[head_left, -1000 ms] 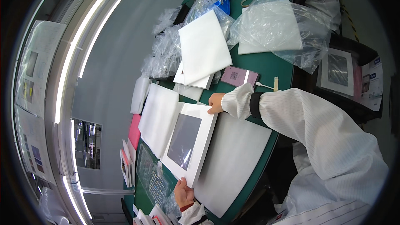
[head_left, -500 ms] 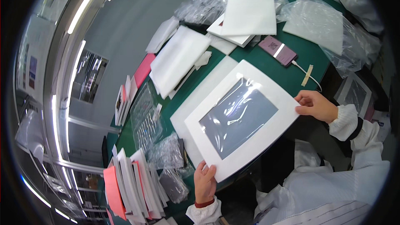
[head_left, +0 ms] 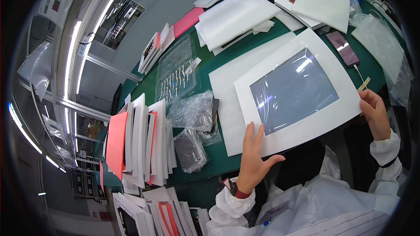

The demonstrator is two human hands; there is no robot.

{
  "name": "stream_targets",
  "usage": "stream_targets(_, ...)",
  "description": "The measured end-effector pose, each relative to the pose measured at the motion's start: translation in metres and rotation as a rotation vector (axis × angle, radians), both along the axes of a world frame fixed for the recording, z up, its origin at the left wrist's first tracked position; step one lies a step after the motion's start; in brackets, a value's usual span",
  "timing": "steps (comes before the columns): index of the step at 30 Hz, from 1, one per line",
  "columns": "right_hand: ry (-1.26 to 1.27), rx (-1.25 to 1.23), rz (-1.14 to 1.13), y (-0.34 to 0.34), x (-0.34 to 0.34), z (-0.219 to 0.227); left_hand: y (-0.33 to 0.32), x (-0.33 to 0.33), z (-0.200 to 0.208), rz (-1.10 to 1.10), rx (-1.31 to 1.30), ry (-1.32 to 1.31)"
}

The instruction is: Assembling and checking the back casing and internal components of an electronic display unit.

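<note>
A white picture frame (head_left: 295, 89) with a glossy grey centre under creased clear film lies in front of me, partly over a white foam sheet (head_left: 229, 113). At its right corner, my right hand (head_left: 375, 112) is closed, pinching the edge between thumb and fingers. My left hand (head_left: 253, 161) is at the near left corner, fingers stretched and thumb spread. Those fingertips are at or over the frame's border; whether they press on it I cannot tell.
Upright white frames with red sheets (head_left: 140, 144) stand left, beside bubble-wrapped dark items (head_left: 190, 150). A clear plastic tray (head_left: 175, 70) holds small parts. Foam sheets (head_left: 238, 15) are stacked behind. A purple phone (head_left: 343, 48) with a white cable and plastic bags (head_left: 387, 46) are at right.
My left hand has let go of the near corner and spread its fingers. My right hand still holds the right corner. The view has turned left, bringing more stacked frames into sight.
</note>
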State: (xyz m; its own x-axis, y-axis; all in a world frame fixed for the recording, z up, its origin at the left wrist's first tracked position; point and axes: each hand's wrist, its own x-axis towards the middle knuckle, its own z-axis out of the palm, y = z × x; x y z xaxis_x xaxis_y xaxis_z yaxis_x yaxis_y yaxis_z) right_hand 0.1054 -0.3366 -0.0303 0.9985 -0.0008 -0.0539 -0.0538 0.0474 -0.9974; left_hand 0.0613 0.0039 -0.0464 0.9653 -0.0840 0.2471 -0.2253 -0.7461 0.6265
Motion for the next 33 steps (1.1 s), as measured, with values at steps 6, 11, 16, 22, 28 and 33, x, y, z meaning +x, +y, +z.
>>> stream_targets(6,-0.337,-0.145,0.059,0.036,0.01,0.057,-0.024,0.002,-0.003,-0.038,0.195,-0.124)
stream_targets(11,-0.363,0.263,0.408,0.078,0.032,0.091,-0.001,-0.024,-0.02,0.195,0.256,-0.104)
stream_targets(16,-0.38,0.132,0.285,0.075,0.056,0.052,0.003,-0.03,-0.029,0.276,0.189,-0.164)
stream_targets(22,-0.317,0.032,0.361,0.082,0.067,0.041,0.001,-0.029,-0.03,0.4,-0.112,-0.409)
stream_targets(28,-0.397,-0.092,0.457,0.114,0.092,0.031,0.001,-0.03,-0.029,0.42,-0.3,-0.396)
stream_targets(33,-0.313,-0.372,0.541,0.154,0.123,0.033,0.0,-0.03,-0.026,0.434,-0.298,-0.313)
